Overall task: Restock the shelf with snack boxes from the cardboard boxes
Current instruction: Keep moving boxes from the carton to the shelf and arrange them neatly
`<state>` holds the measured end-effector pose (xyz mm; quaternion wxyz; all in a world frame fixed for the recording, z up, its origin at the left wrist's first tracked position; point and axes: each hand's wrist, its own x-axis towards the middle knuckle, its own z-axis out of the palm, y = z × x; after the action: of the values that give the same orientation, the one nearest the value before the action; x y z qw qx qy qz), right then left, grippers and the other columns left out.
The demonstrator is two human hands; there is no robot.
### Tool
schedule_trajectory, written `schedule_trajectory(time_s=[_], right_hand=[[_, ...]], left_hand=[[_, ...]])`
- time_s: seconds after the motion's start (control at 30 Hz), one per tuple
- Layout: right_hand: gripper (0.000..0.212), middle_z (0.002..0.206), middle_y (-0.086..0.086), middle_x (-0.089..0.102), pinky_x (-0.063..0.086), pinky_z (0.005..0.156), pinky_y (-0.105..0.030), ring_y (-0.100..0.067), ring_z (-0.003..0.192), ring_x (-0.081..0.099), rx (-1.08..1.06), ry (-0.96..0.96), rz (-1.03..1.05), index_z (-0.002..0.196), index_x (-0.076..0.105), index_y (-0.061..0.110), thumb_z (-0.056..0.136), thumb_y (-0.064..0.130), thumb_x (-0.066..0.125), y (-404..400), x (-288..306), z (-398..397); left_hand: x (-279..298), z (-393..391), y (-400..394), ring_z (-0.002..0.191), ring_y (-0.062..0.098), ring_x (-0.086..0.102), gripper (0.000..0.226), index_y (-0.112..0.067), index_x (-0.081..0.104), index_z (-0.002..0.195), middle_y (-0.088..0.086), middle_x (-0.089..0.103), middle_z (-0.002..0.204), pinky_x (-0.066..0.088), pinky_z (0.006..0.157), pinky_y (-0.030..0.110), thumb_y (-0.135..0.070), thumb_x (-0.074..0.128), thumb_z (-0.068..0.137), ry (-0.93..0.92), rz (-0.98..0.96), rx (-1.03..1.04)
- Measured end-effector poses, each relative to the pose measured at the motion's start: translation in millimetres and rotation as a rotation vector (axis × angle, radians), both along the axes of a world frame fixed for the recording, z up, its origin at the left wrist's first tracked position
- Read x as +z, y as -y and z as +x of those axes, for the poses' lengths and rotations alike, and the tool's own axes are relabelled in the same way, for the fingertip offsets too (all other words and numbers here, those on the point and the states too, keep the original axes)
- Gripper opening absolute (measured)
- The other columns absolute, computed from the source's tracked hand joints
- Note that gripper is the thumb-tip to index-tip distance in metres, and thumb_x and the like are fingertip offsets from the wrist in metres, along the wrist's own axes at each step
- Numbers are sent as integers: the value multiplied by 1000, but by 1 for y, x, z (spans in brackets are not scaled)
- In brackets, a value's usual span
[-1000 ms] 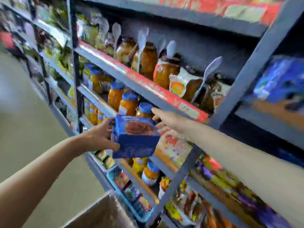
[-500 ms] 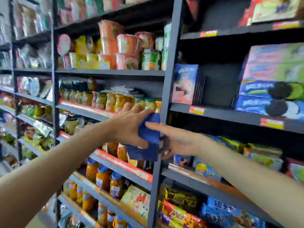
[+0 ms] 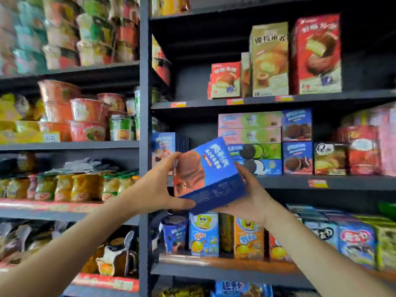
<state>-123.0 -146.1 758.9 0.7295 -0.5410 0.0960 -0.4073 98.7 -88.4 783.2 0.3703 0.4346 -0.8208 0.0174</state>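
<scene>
A blue snack box (image 3: 209, 174) with a brown cake picture is held tilted in front of the dark shelf (image 3: 267, 182). My left hand (image 3: 159, 187) grips its left end, thumb under the bottom edge and fingers on top. My right hand (image 3: 249, 197) holds its right lower corner from below. The box hangs before a gap on the shelf, between an upright blue box (image 3: 162, 146) and stacked cookie boxes (image 3: 255, 157). Matching blue boxes (image 3: 296, 142) stand further right.
A vertical grey post (image 3: 144, 125) divides the shelving. Cup noodles (image 3: 85, 116) and jars (image 3: 75, 187) fill the left bay. Red and gold cake boxes (image 3: 278, 61) stand above, small snack cartons (image 3: 225, 239) on the level below.
My view has swung up and right from the jar shelves to the snack bay. The box has turned face-up toward me, and both hands now hold it at its ends.
</scene>
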Motion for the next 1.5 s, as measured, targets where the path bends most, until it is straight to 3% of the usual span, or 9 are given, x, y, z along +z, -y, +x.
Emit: schedule_trajectory(time_s=[0.17, 0.37, 0.57, 0.73, 0.87, 1.0, 1.17, 1.27, 1.5], right_hand=[[61, 91, -7, 65, 54, 73, -38, -26, 81, 63, -467, -170, -125, 114, 57, 21, 62, 49, 70, -1, 30, -55], [47, 109, -9, 48, 51, 91, -47, -34, 95, 61, -518, -344, -173, 120, 49, 29, 77, 32, 68, -7, 40, -76], [32, 86, 0, 62, 47, 79, -35, -18, 77, 59, -713, -27, -219, 110, 54, 29, 84, 15, 66, 18, 62, -134], [30, 98, -1, 69, 49, 69, -30, -13, 81, 64, -837, 64, -338, 116, 62, 17, 87, 9, 60, 33, 72, -200], [25, 105, 0, 71, 53, 68, -28, -15, 91, 66, -932, -78, -431, 112, 63, 21, 91, 10, 56, 50, 64, -237], [27, 115, -1, 68, 42, 104, -45, -22, 114, 60, -1000, -194, -458, 113, 61, 24, 92, 8, 55, 76, 47, -264], [33, 126, 2, 60, 39, 107, -43, -15, 116, 57, -1030, -318, -419, 119, 55, 30, 92, 11, 56, 103, 34, -275], [37, 124, 5, 61, 40, 106, -45, -15, 116, 57, -1061, -387, -441, 125, 51, 28, 92, 13, 58, 114, 37, -275], [26, 118, 8, 61, 43, 103, -45, -14, 112, 58, -1100, -478, -482, 105, 48, 38, 92, 17, 57, 126, 41, -268]], left_hand=[[21, -29, 18, 117, 20, 40, 119, -13, 24, 142, -1, 40, 123, 31, 100, 24, -60, 71, 44, 230, -292, 177], [26, -106, 45, 101, 35, 48, 113, 1, 42, 126, 15, 49, 107, 41, 88, 41, -74, 66, 44, -58, -539, 313], [45, -173, 74, 109, 15, 44, 106, -11, 40, 125, -3, 42, 113, 37, 96, 27, -72, 65, 41, -233, -296, -67], [44, -232, 104, 89, 14, 63, 53, -12, 43, 126, -3, 55, 118, 47, 74, 24, -18, 70, 81, -352, -44, -244], [33, -279, 136, 84, 14, 63, 51, -8, 42, 128, 0, 55, 121, 45, 63, 8, -8, 66, 83, -349, -83, -288], [24, -302, 163, 85, 8, 58, 53, -8, 40, 132, -4, 50, 118, 43, 62, 1, -4, 64, 84, -268, -30, -279], [12, -307, 189, 106, 22, 57, 56, -5, 38, 134, 8, 48, 131, 46, 87, 22, -5, 63, 84, -195, -3, -204], [11, -304, 194, 94, 13, 55, 51, -3, 39, 133, 4, 51, 128, 42, 77, 12, 0, 59, 86, -209, -3, -211], [9, -300, 207, 97, 15, 60, 58, -8, 31, 141, 4, 51, 128, 47, 84, 24, -6, 57, 89, -222, 15, -197]])
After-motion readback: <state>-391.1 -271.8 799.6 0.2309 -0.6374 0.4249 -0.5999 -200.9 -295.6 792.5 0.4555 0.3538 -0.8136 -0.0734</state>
